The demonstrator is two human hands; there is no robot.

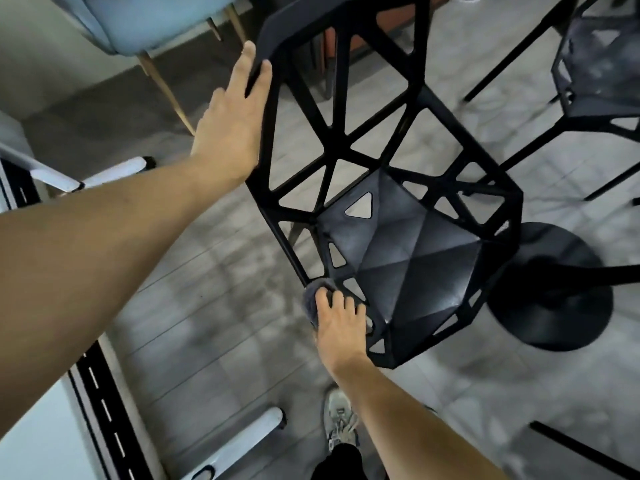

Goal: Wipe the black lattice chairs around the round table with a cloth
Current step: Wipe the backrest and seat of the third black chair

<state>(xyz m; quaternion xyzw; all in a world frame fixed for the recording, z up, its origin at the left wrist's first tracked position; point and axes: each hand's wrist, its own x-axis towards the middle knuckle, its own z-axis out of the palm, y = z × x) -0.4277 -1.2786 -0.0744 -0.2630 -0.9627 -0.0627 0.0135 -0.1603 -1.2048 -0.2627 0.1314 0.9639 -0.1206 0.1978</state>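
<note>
A black lattice chair fills the middle of the head view, its backrest pointing up toward the top of the frame. My left hand grips the left edge of the backrest near its top corner. My right hand presses a dark grey cloth against the near left corner of the seat, fingers curled over the cloth. A second black lattice chair stands at the upper right.
The round black base of the table sits on the grey tiled floor right of the chair. A light blue chair with wooden legs is at the upper left. White furniture legs lie left. My shoe is below.
</note>
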